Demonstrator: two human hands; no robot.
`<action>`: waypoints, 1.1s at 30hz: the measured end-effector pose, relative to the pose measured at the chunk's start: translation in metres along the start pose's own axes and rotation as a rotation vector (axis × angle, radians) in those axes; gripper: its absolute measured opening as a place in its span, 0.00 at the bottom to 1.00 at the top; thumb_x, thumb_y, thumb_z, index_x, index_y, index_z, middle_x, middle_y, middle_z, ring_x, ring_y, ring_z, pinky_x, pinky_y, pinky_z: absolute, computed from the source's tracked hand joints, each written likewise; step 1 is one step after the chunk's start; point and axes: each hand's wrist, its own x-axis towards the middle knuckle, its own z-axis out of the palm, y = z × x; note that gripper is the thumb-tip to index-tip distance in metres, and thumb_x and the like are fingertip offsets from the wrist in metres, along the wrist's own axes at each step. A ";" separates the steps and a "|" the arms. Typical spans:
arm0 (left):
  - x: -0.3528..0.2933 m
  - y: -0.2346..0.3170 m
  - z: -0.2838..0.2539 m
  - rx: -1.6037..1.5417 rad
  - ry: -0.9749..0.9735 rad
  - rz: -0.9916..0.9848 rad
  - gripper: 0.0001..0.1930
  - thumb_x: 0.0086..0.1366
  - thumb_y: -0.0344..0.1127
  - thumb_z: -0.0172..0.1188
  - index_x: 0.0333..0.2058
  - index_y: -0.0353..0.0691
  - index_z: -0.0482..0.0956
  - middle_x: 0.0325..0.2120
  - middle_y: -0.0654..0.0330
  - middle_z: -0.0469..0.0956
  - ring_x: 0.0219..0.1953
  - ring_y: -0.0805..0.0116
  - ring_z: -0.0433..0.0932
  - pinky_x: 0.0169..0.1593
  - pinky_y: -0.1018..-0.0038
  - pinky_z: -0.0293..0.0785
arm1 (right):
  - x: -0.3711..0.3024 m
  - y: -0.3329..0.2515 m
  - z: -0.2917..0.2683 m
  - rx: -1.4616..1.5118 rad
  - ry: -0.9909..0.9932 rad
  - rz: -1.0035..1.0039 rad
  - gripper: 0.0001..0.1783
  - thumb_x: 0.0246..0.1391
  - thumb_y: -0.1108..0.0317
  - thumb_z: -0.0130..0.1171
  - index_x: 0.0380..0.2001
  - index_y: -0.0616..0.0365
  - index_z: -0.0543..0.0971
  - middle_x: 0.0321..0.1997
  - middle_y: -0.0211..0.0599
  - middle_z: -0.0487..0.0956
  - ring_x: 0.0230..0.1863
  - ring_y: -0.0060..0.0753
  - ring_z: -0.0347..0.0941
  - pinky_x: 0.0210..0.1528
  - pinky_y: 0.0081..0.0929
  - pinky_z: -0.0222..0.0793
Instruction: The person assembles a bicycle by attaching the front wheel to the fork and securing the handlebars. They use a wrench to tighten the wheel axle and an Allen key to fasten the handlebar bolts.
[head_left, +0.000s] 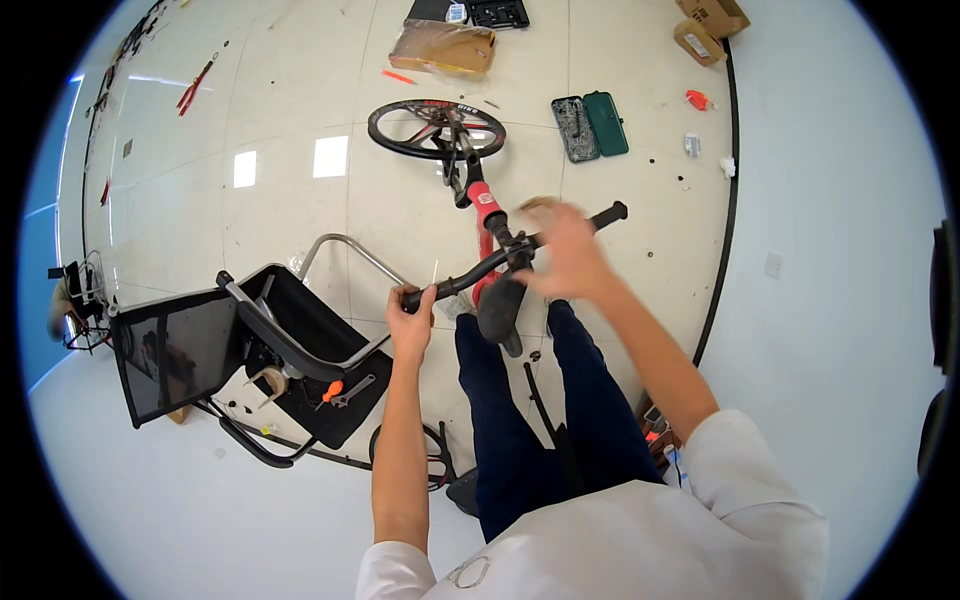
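Observation:
A small bicycle stands in front of me, with a red frame (482,200), a black handlebar (480,268) and a spoked wheel (437,150) at its far end. My left hand (410,318) is closed around the left handlebar grip; a thin pale stick (436,270) pokes up beside its fingertips. Over the right side of the bar, near the stem (518,246), hovers my right hand (572,252), blurred, its thumb and fingers apart. The right grip (610,214) is free beyond it. A rounded black saddle-like part (500,312) sits between the bar and my legs.
Left of me, a chair (180,350) with metal arms carries an adjustable wrench (354,391) and an orange-handled tool (332,391). An open green case (605,124) lies far right on the floor, a cardboard tray (442,48) farther back. Another wheel (440,470) lies beside my legs.

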 end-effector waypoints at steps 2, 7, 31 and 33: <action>0.008 -0.018 -0.023 -0.058 -0.001 -0.005 0.16 0.62 0.38 0.68 0.36 0.37 0.70 0.19 0.66 0.70 0.17 0.79 0.66 0.21 0.80 0.61 | -0.015 0.035 -0.007 -0.128 -0.068 0.100 0.37 0.34 0.58 0.74 0.51 0.55 0.74 0.54 0.46 0.72 0.58 0.46 0.67 0.61 0.45 0.61; 0.035 0.001 -0.084 0.060 -0.059 0.054 0.14 0.63 0.37 0.66 0.35 0.36 0.71 0.19 0.66 0.70 0.18 0.79 0.67 0.21 0.79 0.61 | 0.013 0.048 0.038 -0.274 -0.411 0.147 0.18 0.41 0.60 0.67 0.34 0.57 0.77 0.35 0.44 0.80 0.43 0.49 0.77 0.48 0.42 0.70; 0.074 -0.154 0.068 0.621 -0.050 0.221 0.48 0.43 0.50 0.77 0.61 0.37 0.64 0.54 0.45 0.72 0.60 0.50 0.68 0.62 0.56 0.65 | 0.073 0.002 0.076 -0.158 -0.672 0.261 0.13 0.39 0.56 0.63 0.17 0.55 0.79 0.16 0.40 0.76 0.22 0.49 0.75 0.25 0.42 0.69; 0.093 -0.181 0.095 0.559 0.017 0.152 0.51 0.42 0.53 0.77 0.62 0.38 0.62 0.50 0.44 0.74 0.56 0.48 0.71 0.59 0.54 0.67 | 0.080 -0.003 0.076 -0.173 -0.679 0.221 0.12 0.38 0.57 0.62 0.16 0.54 0.77 0.15 0.38 0.75 0.20 0.48 0.74 0.23 0.41 0.67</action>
